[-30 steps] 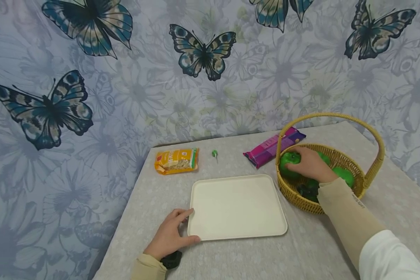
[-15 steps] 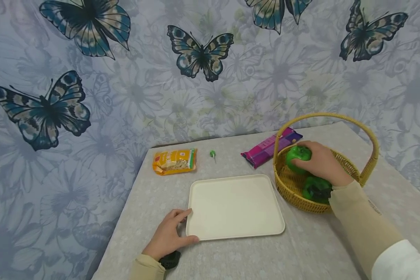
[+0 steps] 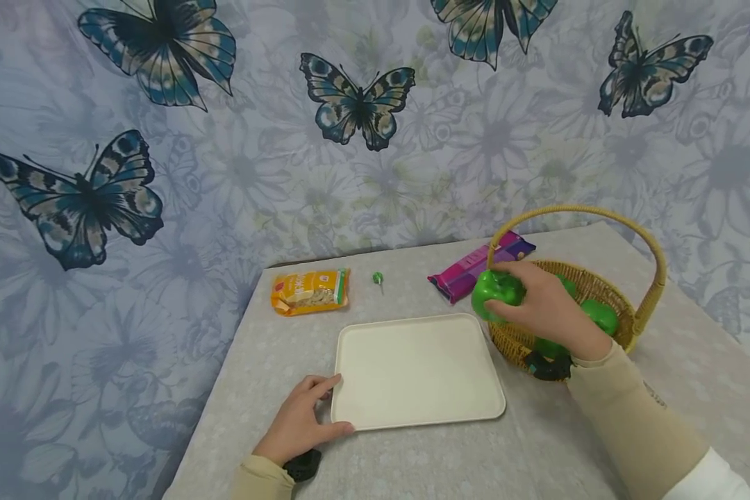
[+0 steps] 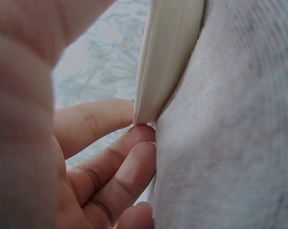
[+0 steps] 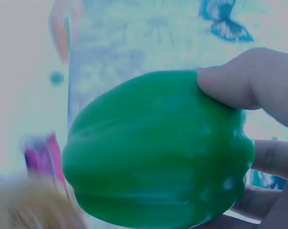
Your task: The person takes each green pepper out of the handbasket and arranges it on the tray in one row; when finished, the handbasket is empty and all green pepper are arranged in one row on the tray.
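My right hand (image 3: 546,305) grips a green bell pepper (image 3: 496,295) between thumb and fingers, held up at the left rim of the wicker basket (image 3: 509,340). In the right wrist view the bell pepper (image 5: 153,148) fills the middle, with the thumb on its upper end. More green peppers (image 3: 598,316) lie inside the basket, partly hidden by the hand and wrist. My left hand (image 3: 303,420) rests at the left edge of the cream tray (image 3: 419,371), thumb and fingers spread along it. In the left wrist view its fingertips (image 4: 143,133) touch the rim of the tray (image 4: 168,57).
A yellow packet (image 3: 310,292) lies at the back left of the table, with a small green lollipop (image 3: 378,278) beside it. A purple-pink packet (image 3: 469,271) lies behind the basket, whose tall handle (image 3: 600,212) arches over it. A butterfly-patterned wall (image 3: 256,173) stands behind.
My right hand has lifted the green bell pepper from inside the basket and carried it left to the rim. My left hand has stayed at the tray's edge.
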Demonstrator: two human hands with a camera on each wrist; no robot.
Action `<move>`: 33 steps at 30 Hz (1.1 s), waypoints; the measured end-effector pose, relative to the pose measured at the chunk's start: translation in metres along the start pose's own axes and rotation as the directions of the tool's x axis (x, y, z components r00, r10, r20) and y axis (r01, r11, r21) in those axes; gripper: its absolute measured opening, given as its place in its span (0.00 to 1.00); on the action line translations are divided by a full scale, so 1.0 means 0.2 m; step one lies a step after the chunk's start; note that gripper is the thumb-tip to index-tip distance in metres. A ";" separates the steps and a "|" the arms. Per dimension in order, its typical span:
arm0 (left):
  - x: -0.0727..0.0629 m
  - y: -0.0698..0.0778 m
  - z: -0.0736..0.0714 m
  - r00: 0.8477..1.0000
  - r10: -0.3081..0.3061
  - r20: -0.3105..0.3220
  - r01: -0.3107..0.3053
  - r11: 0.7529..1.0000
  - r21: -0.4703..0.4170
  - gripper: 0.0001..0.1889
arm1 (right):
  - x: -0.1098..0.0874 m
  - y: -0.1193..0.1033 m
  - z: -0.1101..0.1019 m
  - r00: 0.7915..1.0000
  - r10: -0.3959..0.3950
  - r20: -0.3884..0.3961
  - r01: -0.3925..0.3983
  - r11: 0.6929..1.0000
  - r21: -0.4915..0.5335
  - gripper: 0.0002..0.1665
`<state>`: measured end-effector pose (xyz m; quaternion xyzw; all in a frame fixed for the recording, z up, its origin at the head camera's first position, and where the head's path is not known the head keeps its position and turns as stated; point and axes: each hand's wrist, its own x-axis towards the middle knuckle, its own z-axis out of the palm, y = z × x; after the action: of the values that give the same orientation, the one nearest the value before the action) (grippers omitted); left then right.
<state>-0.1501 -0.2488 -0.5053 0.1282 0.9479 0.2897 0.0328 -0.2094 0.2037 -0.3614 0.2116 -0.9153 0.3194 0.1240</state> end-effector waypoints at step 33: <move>-0.03 -0.03 0.00 0.998 0.057 -0.010 -0.058 0.997 -0.041 0.53 | 0.47 -0.39 1.05 0.944 -0.238 0.227 0.173 0.947 0.271 0.34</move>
<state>-0.1461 -0.2548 -0.5091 0.1535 0.9378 0.3105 0.0230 -0.2755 -0.0139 -0.4468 0.3599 -0.8494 0.3858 0.0099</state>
